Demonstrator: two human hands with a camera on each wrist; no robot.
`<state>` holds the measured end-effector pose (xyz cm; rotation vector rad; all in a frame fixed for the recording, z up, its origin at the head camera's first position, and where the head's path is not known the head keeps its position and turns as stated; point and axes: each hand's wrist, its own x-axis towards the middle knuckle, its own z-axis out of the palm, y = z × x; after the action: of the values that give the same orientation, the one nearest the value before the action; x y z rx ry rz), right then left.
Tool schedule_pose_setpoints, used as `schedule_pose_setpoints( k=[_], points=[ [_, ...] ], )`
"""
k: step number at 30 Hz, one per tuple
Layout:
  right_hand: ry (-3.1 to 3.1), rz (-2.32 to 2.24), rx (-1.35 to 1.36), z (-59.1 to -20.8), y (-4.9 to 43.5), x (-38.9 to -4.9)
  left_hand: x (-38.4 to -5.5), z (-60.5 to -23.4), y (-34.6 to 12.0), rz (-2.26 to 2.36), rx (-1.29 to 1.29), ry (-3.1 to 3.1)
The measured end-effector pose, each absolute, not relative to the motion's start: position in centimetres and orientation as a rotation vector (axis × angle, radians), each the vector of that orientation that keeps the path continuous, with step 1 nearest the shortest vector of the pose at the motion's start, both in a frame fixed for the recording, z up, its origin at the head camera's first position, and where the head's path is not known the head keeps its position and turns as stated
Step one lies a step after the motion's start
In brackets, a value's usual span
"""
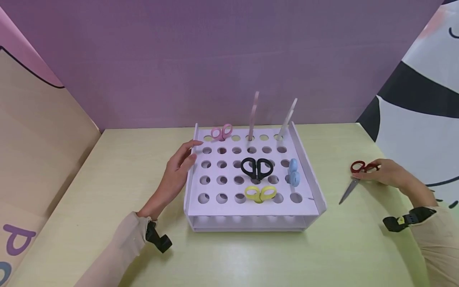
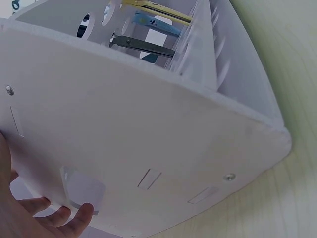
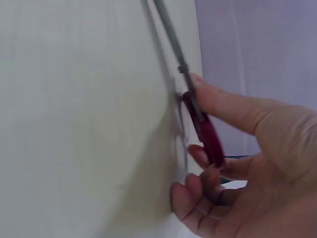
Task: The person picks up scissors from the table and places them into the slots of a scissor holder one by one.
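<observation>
A white rack (image 1: pixel 222 211) with rows of round holes stands on the table. My left hand (image 1: pixel 175 169) grips its left side panel (image 2: pixel 133 134), with index finger and thumb reaching over the top edge and other fingertips at the cutout. To the right of the rack, my right hand (image 1: pixel 389 172) pinches red-handled scissors (image 1: pixel 353 183) by the handles, blades pointing down toward the table. The rack holds black scissors (image 1: pixel 256 169), yellow scissors (image 1: pixel 261 193), light blue scissors (image 1: pixel 294 172), pink scissors (image 1: pixel 222 132), a pale pink pair (image 1: pixel 253 115) and a white pair (image 1: pixel 287 119), handles up.
The rack stands on a pale wood-look table (image 1: pixel 229 263), near a purple back wall (image 1: pixel 179 63). Printed panels rise at the left (image 1: pixel 32 131) and right (image 1: pixel 419 103). Each wrist wears a black strap with a small camera.
</observation>
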<state>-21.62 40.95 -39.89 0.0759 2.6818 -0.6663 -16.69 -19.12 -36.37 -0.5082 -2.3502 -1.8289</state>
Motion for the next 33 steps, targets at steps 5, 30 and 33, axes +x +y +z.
schedule_pose_setpoints(
  k=[5,30,33],
  points=[
    [2.799,-0.637,0.080,-40.3,40.0,-21.0,-16.7,-36.5,-19.1,-1.824,-0.511,-2.353],
    [3.059,-1.452,0.179,-37.1,35.8,-18.1,-16.7,-36.4,-19.0,-1.827,-0.473,-2.370],
    [3.085,-1.455,0.154,-36.4,35.2,-17.8,-16.6,-36.4,-19.0,-1.825,-0.469,-2.371]
  ],
)
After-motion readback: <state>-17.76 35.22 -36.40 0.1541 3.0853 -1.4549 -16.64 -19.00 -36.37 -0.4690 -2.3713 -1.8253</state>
